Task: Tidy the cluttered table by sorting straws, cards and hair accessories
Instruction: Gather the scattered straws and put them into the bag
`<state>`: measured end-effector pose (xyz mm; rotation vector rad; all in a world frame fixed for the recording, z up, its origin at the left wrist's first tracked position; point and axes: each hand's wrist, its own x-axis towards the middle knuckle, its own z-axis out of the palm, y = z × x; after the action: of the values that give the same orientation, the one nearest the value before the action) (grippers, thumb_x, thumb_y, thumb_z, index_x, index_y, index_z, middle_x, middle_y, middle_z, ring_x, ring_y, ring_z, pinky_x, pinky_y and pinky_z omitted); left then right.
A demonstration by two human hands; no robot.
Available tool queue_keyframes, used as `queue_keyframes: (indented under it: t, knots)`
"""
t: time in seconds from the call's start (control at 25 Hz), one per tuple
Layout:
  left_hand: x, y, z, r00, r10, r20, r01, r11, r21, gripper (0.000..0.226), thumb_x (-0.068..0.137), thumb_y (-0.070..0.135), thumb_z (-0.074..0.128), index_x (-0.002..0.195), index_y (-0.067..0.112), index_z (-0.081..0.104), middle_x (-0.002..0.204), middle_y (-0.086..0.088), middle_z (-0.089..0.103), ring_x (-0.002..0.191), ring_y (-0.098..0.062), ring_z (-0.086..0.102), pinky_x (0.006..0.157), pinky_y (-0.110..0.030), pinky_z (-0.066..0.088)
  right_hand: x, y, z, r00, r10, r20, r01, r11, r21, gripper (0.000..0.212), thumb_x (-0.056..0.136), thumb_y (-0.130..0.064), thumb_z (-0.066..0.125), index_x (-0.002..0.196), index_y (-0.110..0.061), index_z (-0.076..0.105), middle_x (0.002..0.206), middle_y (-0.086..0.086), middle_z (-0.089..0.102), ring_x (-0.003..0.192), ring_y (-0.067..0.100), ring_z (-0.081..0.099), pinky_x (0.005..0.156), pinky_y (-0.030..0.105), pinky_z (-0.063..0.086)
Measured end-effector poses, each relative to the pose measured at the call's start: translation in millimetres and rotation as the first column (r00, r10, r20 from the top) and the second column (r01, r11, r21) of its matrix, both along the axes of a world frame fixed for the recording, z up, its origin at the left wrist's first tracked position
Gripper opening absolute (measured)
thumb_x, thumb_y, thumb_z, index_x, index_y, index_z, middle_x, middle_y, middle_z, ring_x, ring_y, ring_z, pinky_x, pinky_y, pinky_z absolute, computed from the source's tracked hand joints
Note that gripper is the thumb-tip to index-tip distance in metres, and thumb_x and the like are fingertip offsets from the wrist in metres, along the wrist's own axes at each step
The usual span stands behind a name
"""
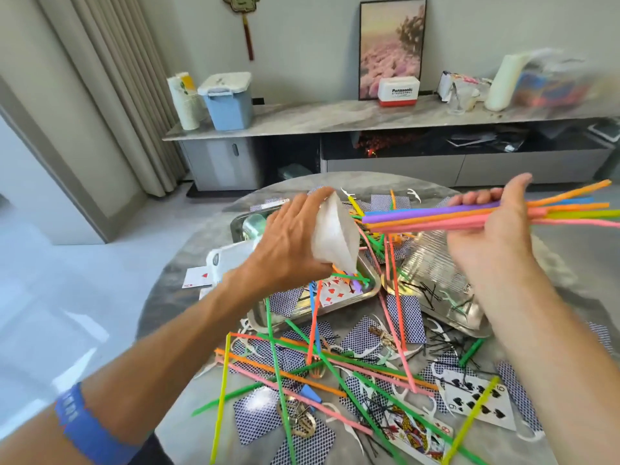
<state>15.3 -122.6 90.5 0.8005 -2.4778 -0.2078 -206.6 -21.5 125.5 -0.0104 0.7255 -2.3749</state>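
Both our hands are busy above the counter (188,317): our right hand (486,236) clasps a bundle of straws (436,214) lying level, tips pointing left at the white bag (335,236) gripped by our left hand (288,243). More loose straws (322,374) lie scattered below.

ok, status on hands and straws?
Right hand grips straw bundle. Left hand holds white bag. Loose straws, cards litter table.

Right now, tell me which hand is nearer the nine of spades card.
Right. The right hand, holding a bundle of straws, is raised above the table roughly over the nine of spades; the left hand, gripping a white bag, is farther left.
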Motion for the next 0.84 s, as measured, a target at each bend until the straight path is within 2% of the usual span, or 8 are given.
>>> queue_keyframes:
  t: [0.08,0.2,0.28,0.4,0.64,0.72,0.84]
  knots:
    - [3.9,12.2,0.5,0.998,0.007,-0.069,-0.003,0.998,0.064,0.108,0.052,0.036,0.082,0.146,0.016,0.033,0.122,-0.002,0.048,0.112,-0.024,0.047,0.093,-0.043,0.041,20.9,-5.2,7.0,1.000,0.010,0.019,-0.010,0.999,-0.034,0.046,0.098,-0.048,0.052,0.065,-0.018,0.042,0.051,-0.002,0.041,0.045,0.015,0.045,0.053,0.024,0.048]
    - [7.2,15.9,3.0,0.993,0.053,-0.104,-0.045,0.996,0.076,0.106,0.052,0.034,0.081,0.145,0.018,0.034,0.122,0.000,0.047,0.111,-0.024,0.047,0.093,-0.041,0.040,53.7,-8.4,6.1,1.000,0.014,0.007,-0.014,1.000,-0.028,0.046,0.099,-0.046,0.052,0.065,-0.017,0.041,0.052,-0.001,0.042,0.046,0.015,0.046,0.055,0.025,0.049]
    - [10.7,14.2,1.7,0.989,0.085,-0.119,-0.076,0.994,0.080,0.106,0.052,0.032,0.084,0.145,0.019,0.034,0.123,0.001,0.047,0.112,-0.023,0.046,0.092,-0.038,0.037,57.1,-5.2,12.2,1.000,-0.028,0.004,0.029,0.997,-0.065,0.046,0.098,-0.046,0.053,0.065,-0.017,0.042,0.051,-0.001,0.041,0.046,0.016,0.046,0.056,0.027,0.049]
    - [11.1,11.3,-3.4,0.989,0.103,-0.110,-0.091,0.990,0.105,0.107,0.053,0.035,0.086,0.145,0.019,0.033,0.123,0.000,0.048,0.113,-0.024,0.046,0.095,-0.043,0.039,49.0,1.3,20.3,0.996,-0.083,-0.014,0.081,0.991,-0.104,0.046,0.098,-0.046,0.054,0.065,-0.016,0.043,0.052,-0.001,0.041,0.047,0.017,0.045,0.057,0.028,0.049]
    - [1.6,7.7,-3.7,0.987,0.056,-0.151,-0.047,0.997,0.060,0.099,0.055,0.041,0.085,0.140,0.025,0.037,0.116,0.003,0.048,0.106,-0.021,0.047,0.092,-0.045,0.042,67.3,-5.1,5.8,0.997,-0.061,-0.053,0.063,0.997,0.034,0.045,0.097,-0.044,0.058,0.064,-0.016,0.044,0.051,0.000,0.043,0.047,0.017,0.048,0.057,0.029,0.051]
    - [-0.7,8.0,-4.9,0.989,0.042,-0.143,-0.039,0.999,0.028,0.097,0.056,0.041,0.085,0.139,0.025,0.038,0.115,0.004,0.047,0.104,-0.021,0.046,0.091,-0.045,0.042,72.4,-9.1,3.1,0.996,-0.052,-0.078,0.055,0.998,0.032,0.044,0.096,-0.042,0.059,0.064,-0.014,0.045,0.050,0.002,0.046,0.049,0.019,0.052,0.060,0.032,0.054]
    - [-5.1,7.3,-3.7,0.986,0.050,-0.160,-0.049,0.999,0.011,0.093,0.056,0.038,0.080,0.138,0.024,0.039,0.114,0.004,0.047,0.101,-0.020,0.045,0.089,-0.045,0.041,79.2,-16.9,-1.3,0.993,-0.017,-0.120,0.016,1.000,-0.007,0.043,0.096,-0.040,0.060,0.066,-0.012,0.047,0.054,0.005,0.050,0.059,0.024,0.060,0.074,0.038,0.057]
